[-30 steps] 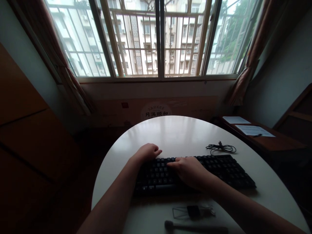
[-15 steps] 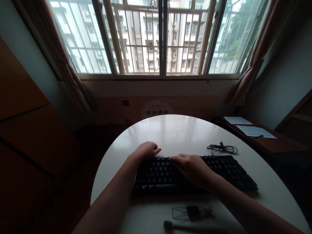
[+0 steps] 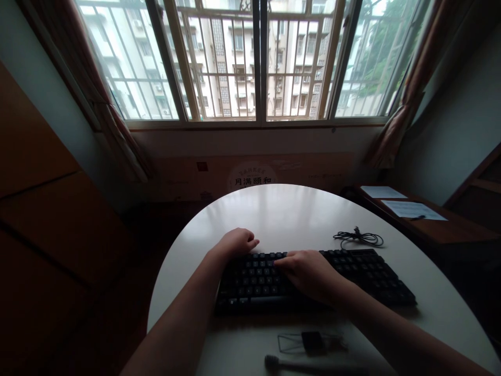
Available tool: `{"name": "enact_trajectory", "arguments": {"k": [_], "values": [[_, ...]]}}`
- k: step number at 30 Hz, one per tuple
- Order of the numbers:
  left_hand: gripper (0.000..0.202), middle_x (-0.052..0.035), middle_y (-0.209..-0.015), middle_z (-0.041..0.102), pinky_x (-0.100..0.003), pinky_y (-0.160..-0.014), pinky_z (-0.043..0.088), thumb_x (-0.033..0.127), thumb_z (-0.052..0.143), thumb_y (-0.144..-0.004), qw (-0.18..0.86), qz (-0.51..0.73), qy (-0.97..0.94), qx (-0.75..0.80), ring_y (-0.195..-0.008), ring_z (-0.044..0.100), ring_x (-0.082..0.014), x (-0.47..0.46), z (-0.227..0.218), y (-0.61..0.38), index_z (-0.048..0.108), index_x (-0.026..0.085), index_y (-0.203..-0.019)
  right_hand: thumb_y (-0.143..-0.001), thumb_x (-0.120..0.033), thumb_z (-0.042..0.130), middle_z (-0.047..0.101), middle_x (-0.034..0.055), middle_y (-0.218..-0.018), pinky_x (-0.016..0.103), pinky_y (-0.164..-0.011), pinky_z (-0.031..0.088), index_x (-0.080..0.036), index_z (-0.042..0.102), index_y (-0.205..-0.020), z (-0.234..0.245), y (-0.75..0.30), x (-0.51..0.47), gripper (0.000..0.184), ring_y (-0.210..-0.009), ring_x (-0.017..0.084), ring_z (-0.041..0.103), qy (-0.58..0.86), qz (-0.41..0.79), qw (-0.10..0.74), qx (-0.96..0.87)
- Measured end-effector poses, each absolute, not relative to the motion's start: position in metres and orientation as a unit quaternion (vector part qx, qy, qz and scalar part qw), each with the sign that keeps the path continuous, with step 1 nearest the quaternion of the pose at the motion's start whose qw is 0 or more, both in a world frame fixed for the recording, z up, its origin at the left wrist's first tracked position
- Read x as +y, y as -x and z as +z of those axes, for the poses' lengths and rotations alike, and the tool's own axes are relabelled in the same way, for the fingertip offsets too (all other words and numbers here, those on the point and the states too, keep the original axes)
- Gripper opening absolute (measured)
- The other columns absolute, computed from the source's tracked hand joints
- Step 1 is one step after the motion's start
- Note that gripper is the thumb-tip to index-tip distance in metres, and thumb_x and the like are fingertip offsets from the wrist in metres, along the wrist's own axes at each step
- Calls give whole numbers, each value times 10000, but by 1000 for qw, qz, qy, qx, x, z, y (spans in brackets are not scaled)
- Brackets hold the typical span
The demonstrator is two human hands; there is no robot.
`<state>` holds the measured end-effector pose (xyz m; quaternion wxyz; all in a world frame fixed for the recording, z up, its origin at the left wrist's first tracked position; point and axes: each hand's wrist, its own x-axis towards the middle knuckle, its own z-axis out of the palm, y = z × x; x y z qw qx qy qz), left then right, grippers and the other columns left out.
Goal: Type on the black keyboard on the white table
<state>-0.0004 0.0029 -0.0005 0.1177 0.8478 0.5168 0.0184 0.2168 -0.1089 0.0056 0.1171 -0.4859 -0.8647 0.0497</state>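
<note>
A black keyboard [image 3: 254, 281] lies across the white round table. My left hand [image 3: 238, 242] is curled closed at its back left edge, the wrist over the left keys; whatever the fingers may hold is hidden. Bent over the middle of the keyboard, my right hand [image 3: 307, 269] has its fingers pressed together, fingertips at the upper key rows. I cannot make out anything between them. In front of the keyboard lie a black block with thin wire loops [image 3: 313, 343] and a dark-bristled brush [image 3: 271, 362], its handle in shadow.
Behind the keyboard's right half lies a coiled black cable [image 3: 359, 238] on the white table [image 3: 274, 214]. A brown side table [image 3: 464, 230] at the right holds papers [image 3: 413, 209] and a pen. A barred window and a printed cardboard panel [image 3: 172, 175] are beyond.
My right fingertips have shifted slightly down the keyboard, towards me, uncovering some top-row keys. My left hand stays at the back left edge. The whole view has shifted very slightly.
</note>
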Motion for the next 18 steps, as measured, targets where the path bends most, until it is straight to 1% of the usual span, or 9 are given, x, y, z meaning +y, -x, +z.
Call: {"name": "enact_trajectory", "arguments": {"k": [5,11,18], "values": [[431,-59,-758,678,-263,-550,335,525,430,-838,113,23,-849,516,-647,550,-170,5,-4,1,670,195,-700,-925,-262,429,700,34,-854,256,-589,375,-283,696,-1052,9,-210,-111,296,-699,164,640,507,33,94,-856],[414,-57,-750,678,-270,-558,344,506,436,-839,110,21,-849,517,-648,554,-174,5,-2,2,672,198,-696,-921,-241,418,694,36,-823,258,-576,354,-278,688,-1033,14,-212,-116,295,-663,169,627,493,18,68,-867],[431,-63,-754,680,-271,-582,359,530,436,-832,120,26,-842,525,-657,560,-176,3,-1,2,682,198,-707,-941,-285,388,697,32,-829,259,-584,350,-300,690,-1044,11,-212,-114,319,-682,171,630,496,39,90,-863]]}}
